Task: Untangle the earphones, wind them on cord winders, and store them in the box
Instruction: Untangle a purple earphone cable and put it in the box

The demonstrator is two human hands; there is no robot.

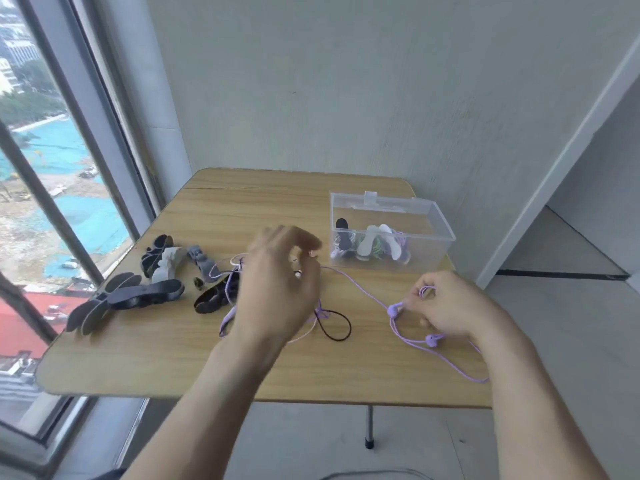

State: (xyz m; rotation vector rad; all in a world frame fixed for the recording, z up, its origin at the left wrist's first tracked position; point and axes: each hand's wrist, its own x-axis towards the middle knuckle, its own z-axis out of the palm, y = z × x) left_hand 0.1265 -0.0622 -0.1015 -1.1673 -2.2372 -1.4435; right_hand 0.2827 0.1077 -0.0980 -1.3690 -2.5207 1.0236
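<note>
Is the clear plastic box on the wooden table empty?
No: the clear plastic box already holds several wound cord winders, black and white ones standing inside it.

Purple earphones (pixel 394 310), clear box (pixel 429 251)

i see my right hand (pixel 446 308) pinching a loop of the purple earphone cord (pixel 360 289) near its earbuds (pixel 394 310). my left hand (pixel 277 289), blurred, is raised over the tangled cords (pixel 332 323). spare cord winders (pixel 138 292) lie left on the wooden table (pixel 207 368). the clear box (pixel 391 230) holds wound sets.
</note>
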